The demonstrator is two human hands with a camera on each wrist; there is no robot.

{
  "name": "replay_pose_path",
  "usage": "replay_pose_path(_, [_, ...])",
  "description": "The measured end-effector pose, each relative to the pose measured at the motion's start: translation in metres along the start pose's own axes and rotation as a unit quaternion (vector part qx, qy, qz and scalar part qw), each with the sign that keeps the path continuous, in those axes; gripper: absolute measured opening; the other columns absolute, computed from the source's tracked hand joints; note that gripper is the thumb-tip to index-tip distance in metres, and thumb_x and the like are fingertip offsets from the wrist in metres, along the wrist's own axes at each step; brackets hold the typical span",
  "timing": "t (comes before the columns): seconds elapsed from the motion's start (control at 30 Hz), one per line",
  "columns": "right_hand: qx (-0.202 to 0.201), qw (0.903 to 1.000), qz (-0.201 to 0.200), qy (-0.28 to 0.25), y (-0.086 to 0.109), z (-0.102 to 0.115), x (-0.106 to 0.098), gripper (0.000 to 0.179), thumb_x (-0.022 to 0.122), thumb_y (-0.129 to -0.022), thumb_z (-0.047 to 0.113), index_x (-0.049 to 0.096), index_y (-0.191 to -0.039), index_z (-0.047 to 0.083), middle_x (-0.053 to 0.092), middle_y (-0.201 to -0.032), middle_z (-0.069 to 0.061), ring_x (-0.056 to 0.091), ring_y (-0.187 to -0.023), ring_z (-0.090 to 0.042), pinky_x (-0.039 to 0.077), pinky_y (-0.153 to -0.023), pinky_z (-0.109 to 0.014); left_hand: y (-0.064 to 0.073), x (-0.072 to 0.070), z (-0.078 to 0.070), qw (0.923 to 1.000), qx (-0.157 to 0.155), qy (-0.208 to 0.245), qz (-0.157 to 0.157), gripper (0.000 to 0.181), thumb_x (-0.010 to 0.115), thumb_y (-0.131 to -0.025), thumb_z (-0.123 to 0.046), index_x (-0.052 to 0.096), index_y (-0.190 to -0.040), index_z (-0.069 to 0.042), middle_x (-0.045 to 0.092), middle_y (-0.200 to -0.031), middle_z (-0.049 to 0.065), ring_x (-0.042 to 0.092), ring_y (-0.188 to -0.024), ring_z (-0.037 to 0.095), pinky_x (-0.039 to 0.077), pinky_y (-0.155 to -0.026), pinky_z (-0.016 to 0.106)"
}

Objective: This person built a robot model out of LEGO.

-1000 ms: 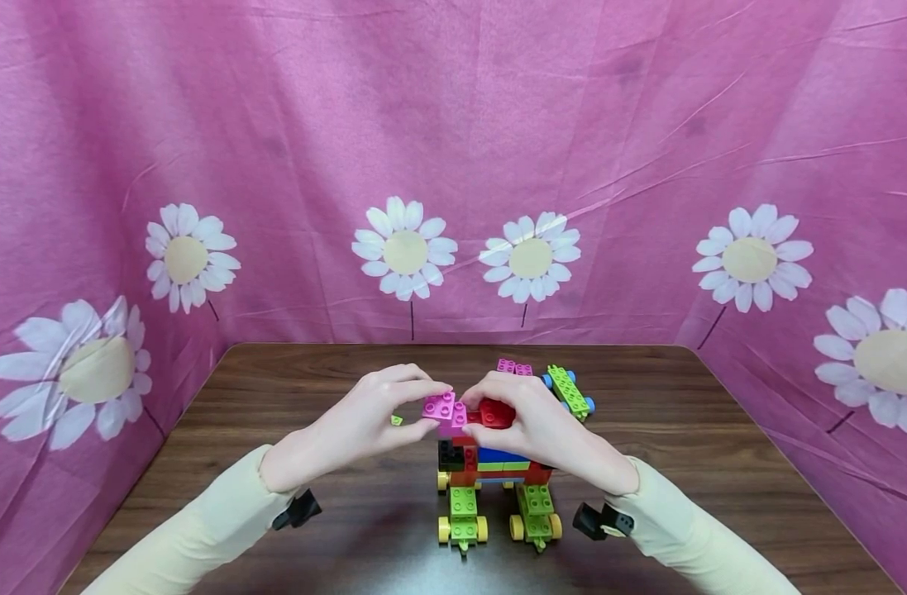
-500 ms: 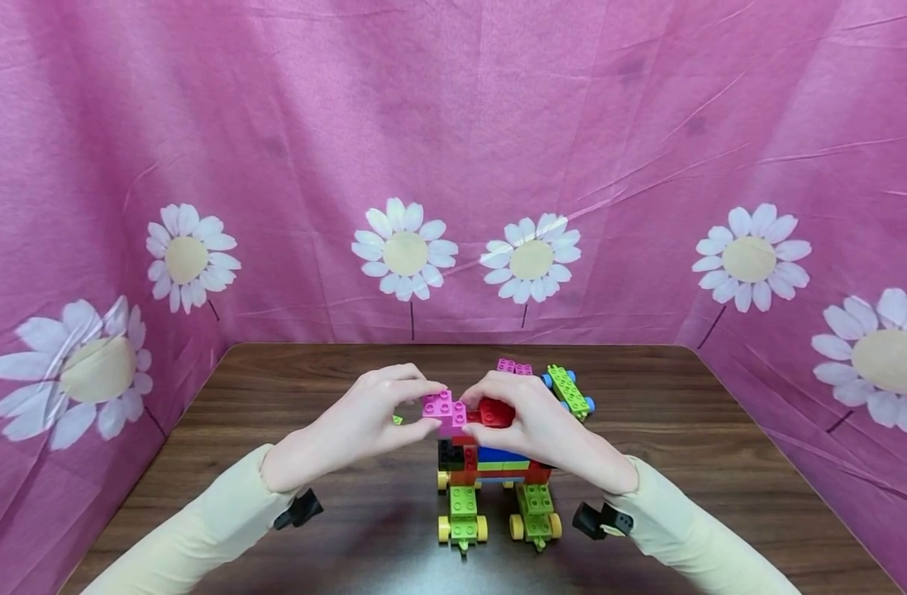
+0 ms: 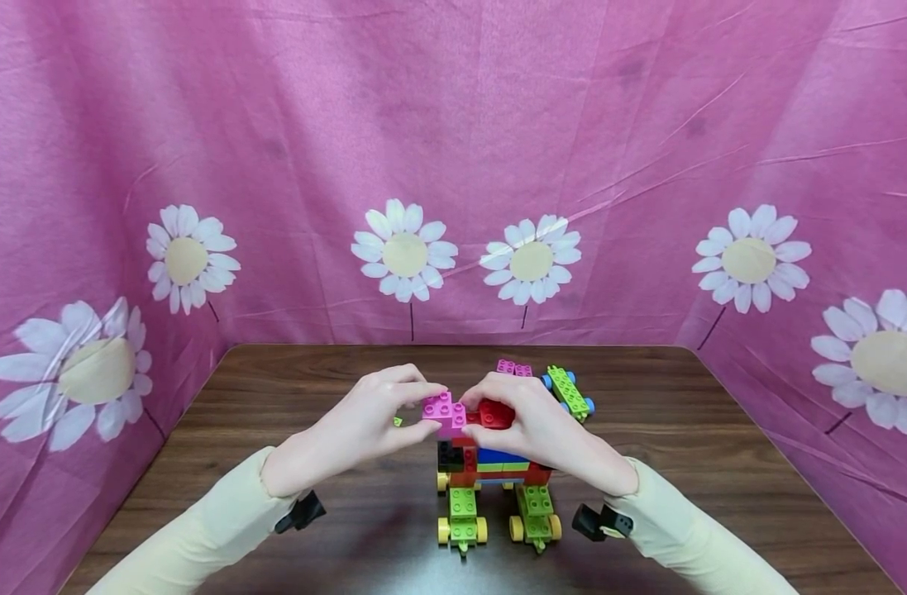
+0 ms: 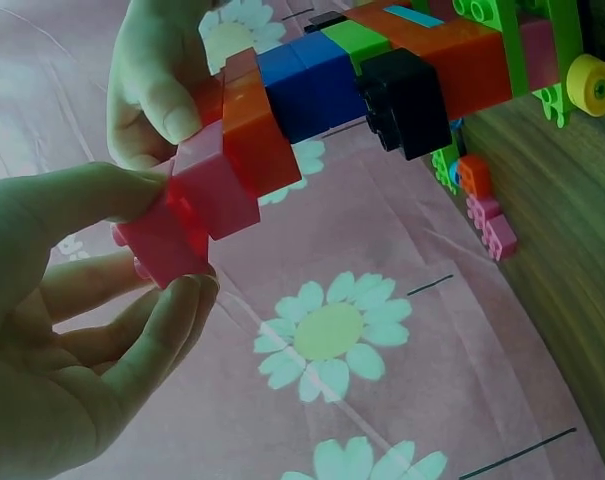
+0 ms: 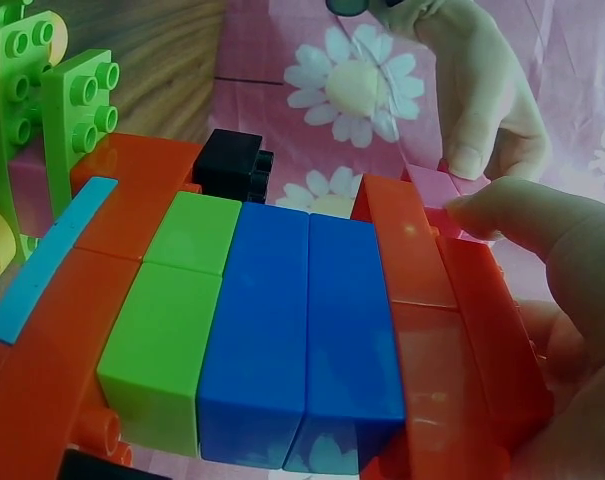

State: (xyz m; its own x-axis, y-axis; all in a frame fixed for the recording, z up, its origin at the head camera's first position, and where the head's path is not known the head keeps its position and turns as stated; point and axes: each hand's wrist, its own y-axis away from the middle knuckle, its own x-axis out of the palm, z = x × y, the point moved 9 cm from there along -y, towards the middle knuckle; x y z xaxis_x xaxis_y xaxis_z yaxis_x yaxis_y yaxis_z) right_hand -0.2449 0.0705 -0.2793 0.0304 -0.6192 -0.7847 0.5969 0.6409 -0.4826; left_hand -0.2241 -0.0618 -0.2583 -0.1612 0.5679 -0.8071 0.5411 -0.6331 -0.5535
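A toy brick build stands on green wheeled bases [image 3: 464,504], with layers of blue bricks [image 3: 498,455] and red above. At its top left, my left hand [image 3: 364,417] pinches a pink brick [image 3: 436,406] between thumb and fingers. This brick sits on another pink brick [image 4: 217,185], which joins the build's red top layer. On the right of the top, my right hand [image 3: 535,417] grips a red brick [image 5: 497,340], thumb on the near side. A black brick [image 5: 228,165] juts from the build's left side. My right fingers are partly hidden behind the red brick.
Behind the build lie pink bricks [image 3: 514,367] and a green wheeled base with blue wheels [image 3: 568,392]. A small green piece [image 3: 398,421] shows behind my left hand. The wooden table [image 3: 274,529] ends at a pink flowered cloth [image 3: 453,124].
The pink brick in my left hand has straightened and settled slightly lower, and my left index finger has shifted a little left. My right hand keeps its place on the red brick.
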Motion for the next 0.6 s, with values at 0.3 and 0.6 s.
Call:
replay_pose_path(0.3, [-0.018,0.9998,-0.008,0.002,0.0008,-0.0006,-0.0001,0.020,0.079,-0.083,0.017,0.070,-0.101,0.015,0.072,-0.092,0.004,0.057,-0.075,-0.002,0.051,-0.064,-0.017,-0.0002,-0.0001,-0.0027,0.9999,0.011,-0.009,-0.006,0.030,0.079,-0.084,-0.018,0.073,-0.112,-0.008,0.063,-0.088,-0.001,0.054,-0.074,0.005,0.048,-0.066,0.016])
replay_pose_path(0.6, [-0.010,0.9999,-0.004,-0.009,0.0003,-0.0017,0.0011,0.021,0.079,-0.083,0.017,0.070,-0.102,0.015,0.073,-0.094,0.003,0.059,-0.076,-0.003,0.053,-0.065,-0.017,0.0024,0.0026,0.0052,0.9980,-0.013,0.062,-0.005,0.029,0.075,-0.088,-0.020,0.069,-0.113,-0.008,0.071,-0.099,-0.001,0.061,-0.080,0.004,0.055,-0.075,0.022])
